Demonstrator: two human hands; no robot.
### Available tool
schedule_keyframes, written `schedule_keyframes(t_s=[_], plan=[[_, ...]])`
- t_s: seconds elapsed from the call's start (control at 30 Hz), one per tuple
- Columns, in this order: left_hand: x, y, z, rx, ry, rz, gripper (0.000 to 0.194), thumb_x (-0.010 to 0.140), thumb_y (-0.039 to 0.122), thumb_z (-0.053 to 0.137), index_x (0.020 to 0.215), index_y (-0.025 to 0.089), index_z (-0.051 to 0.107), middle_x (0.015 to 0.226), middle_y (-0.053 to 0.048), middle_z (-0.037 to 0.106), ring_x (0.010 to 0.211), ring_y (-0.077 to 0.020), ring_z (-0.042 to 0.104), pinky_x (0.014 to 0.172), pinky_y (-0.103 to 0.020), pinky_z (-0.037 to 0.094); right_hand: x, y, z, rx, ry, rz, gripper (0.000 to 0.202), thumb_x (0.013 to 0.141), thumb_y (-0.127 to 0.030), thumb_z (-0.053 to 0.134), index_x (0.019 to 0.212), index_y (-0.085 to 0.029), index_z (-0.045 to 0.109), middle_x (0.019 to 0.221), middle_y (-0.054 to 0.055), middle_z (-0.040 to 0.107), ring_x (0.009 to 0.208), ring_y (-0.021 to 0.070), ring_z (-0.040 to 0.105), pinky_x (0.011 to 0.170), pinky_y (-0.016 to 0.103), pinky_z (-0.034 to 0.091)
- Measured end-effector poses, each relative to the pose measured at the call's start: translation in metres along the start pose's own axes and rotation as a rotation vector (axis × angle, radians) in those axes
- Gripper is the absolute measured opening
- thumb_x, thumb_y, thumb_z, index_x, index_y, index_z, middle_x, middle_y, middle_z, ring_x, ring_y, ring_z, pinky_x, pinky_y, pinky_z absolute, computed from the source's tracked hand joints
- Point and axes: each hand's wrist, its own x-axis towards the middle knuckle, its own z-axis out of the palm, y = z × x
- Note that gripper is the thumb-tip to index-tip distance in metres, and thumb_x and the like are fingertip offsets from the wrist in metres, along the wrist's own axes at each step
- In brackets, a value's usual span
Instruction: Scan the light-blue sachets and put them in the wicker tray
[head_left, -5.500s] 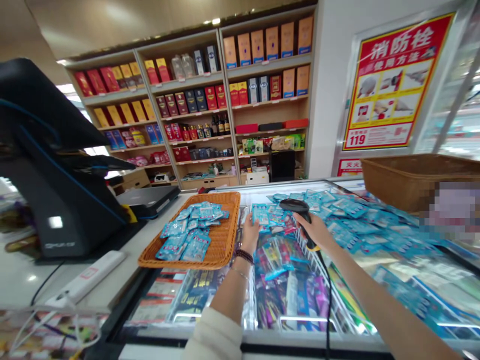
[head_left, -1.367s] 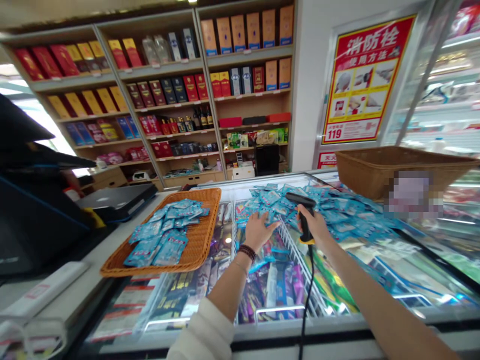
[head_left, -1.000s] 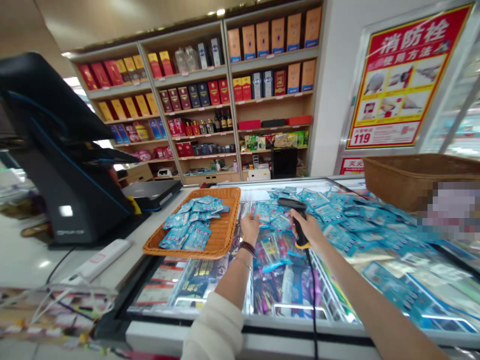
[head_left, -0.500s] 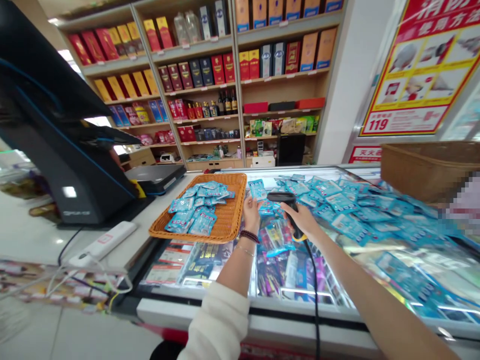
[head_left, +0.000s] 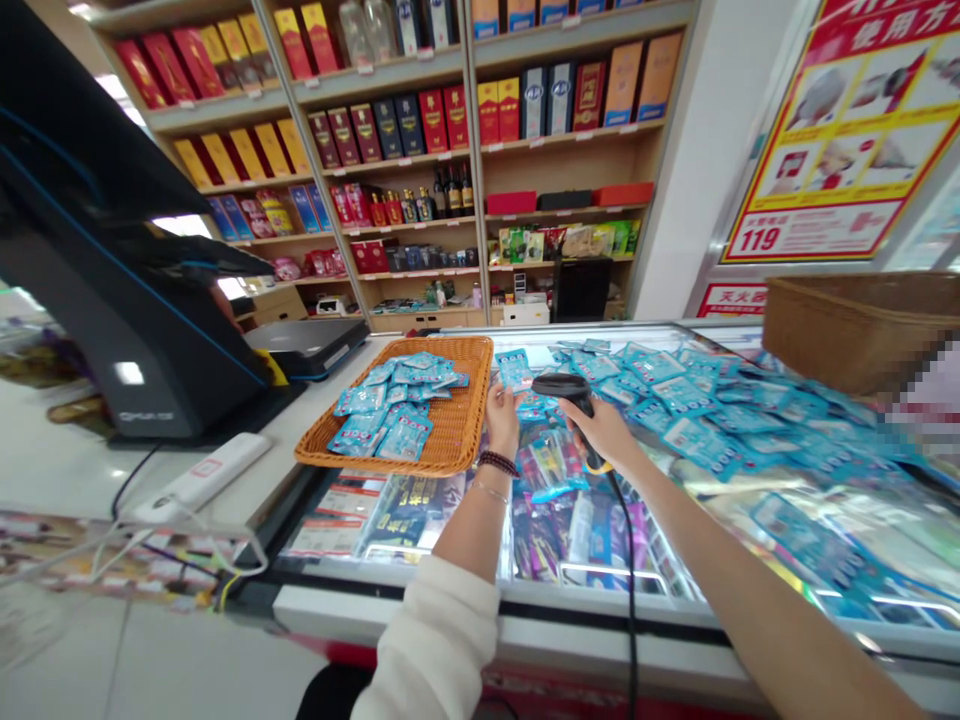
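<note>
Black scanner (head_left: 561,385) near blue packet (head_left: 513,368).

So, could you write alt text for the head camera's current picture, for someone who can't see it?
A person's right hand holds a black corded scanner pointed toward a blue packet in the left hand. An orange wicker basket of similar packets sits at left; more lie spread over the right of a glass-topped case, with stocked shelves behind.

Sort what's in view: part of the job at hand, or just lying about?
Likely the job:
black scanner, in right hand
blue packet, in left hand
loose blue packets
orange basket with more packets

Just about:
white power strip
brown basket
red poster
shelved boxes
</note>
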Motion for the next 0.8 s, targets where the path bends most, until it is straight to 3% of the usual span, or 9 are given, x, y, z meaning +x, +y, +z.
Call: schedule_keyframes(t_s=[0.27,0.47,0.57,0.63,0.8], plan=[[-0.008,0.009,0.004,0.011,0.023,-0.025,0.027,0.084,0.036,0.083,0.083,0.021,0.060,0.076,0.001,0.068,0.074,-0.0137,0.073,0.084,-0.030,0.063,-0.002,-0.002,0.000,0.040,0.009,0.016,0.051,0.084,-0.068,0.070,0.061,-0.026,0.052,0.040,-0.001,0.054,0.032,0.0143,0.050,0.037,0.026,0.038],[-0.018,0.022,0.023,0.024,0.065,-0.076,0.029,0.082,0.035,0.085,0.081,0.019,0.060,0.069,0.003,0.061,0.069,-0.0150,0.072,0.081,-0.033,0.062,0.009,-0.016,0.003,0.241,0.007,0.009,0.052,0.078,-0.070,0.074,0.066,-0.023,0.057,0.045,-0.001,0.056,0.035,0.0132,0.050,0.037,0.025,0.040],[-0.009,0.047,0.025,-0.003,0.029,0.002,0.027,0.084,0.033,0.082,0.078,0.018,0.060,0.071,0.001,0.063,0.073,-0.0159,0.072,0.085,-0.034,0.062,0.024,-0.026,0.012,0.345,0.034,-0.008,0.051,0.076,-0.070,0.078,0.075,-0.021,0.062,0.052,0.000,0.060,0.036,0.0127,0.051,0.036,0.025,0.040],[0.001,0.073,0.016,-0.001,0.035,0.057,0.024,0.086,0.031,0.080,0.079,0.018,0.061,0.073,-0.001,0.066,0.076,-0.0167,0.073,0.087,-0.033,0.061,0.034,-0.035,0.021,0.385,0.038,-0.009,0.051,0.075,-0.068,0.080,0.077,-0.021,0.063,0.054,-0.001,0.061,0.035,0.0118,0.049,0.034,0.025,0.039],[0.025,0.141,-0.036,0.136,0.162,0.097,0.017,0.087,0.016,0.073,0.077,0.018,0.059,0.073,0.000,0.064,0.079,-0.0174,0.074,0.087,-0.031,0.059,0.043,-0.066,0.054,0.422,-0.058,0.020,0.040,0.082,-0.054,0.081,0.076,-0.020,0.061,0.053,-0.001,0.060,0.035,0.0112,0.051,0.033,0.023,0.041]])
